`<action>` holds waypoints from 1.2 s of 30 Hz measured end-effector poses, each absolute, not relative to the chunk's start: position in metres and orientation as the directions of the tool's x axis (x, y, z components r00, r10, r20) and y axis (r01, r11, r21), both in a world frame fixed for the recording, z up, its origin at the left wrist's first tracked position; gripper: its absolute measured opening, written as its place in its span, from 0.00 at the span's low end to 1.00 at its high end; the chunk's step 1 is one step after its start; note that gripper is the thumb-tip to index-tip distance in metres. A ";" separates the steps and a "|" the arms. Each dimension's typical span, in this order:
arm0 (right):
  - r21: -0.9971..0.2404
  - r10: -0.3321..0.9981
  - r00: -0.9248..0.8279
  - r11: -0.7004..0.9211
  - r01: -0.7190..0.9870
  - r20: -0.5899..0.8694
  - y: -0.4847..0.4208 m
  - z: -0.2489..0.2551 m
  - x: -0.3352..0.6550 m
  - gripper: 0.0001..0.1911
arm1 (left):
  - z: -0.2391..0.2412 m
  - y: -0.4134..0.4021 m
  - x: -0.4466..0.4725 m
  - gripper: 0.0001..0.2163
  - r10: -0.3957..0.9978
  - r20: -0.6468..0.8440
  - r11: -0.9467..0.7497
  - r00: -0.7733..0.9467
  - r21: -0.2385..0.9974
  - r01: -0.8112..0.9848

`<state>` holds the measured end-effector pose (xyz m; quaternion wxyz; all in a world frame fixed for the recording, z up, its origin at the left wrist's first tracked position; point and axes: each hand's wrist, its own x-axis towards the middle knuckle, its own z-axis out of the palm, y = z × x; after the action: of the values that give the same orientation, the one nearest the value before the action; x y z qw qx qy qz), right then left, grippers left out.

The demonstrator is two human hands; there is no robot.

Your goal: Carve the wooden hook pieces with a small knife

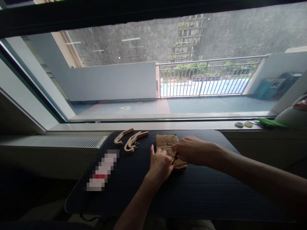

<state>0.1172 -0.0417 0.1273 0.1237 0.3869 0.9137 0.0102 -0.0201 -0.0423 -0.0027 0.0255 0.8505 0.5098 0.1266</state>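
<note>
A stack of worn brown cardboard (167, 140), its top pitted with holes, lies on the dark table. Over its left part rests my left hand (161, 163), one finger raised and the others bent down. Whatever its thumb side grips is hidden. My right hand (189, 149) is closed around a slim dark tool (175, 157), slanting down to my left thumb. Its tip is too small to make out. Curved light wooden hooks lie left of the cardboard: one single hook (123, 136) and an overlapping pair (134, 142) with small dark screws beside it.
A blurred white and red item (103, 172) lies on the left of the dark table (216, 191). Two tape rolls (243, 125) and a green object (272, 123) sit on the windowsill (168, 125). A white radiator (52, 141) borders the table's left side.
</note>
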 end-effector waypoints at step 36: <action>0.085 0.632 -0.734 0.769 0.634 -0.247 -0.041 0.137 0.111 0.10 | -0.006 -0.041 -0.019 0.07 0.874 0.228 -0.472 0.430 0.181 0.863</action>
<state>0.1115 -0.0406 0.1375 0.1315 0.3398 0.9312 -0.0022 -0.0185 -0.0407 -0.0056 0.0183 0.8454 0.5136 0.1457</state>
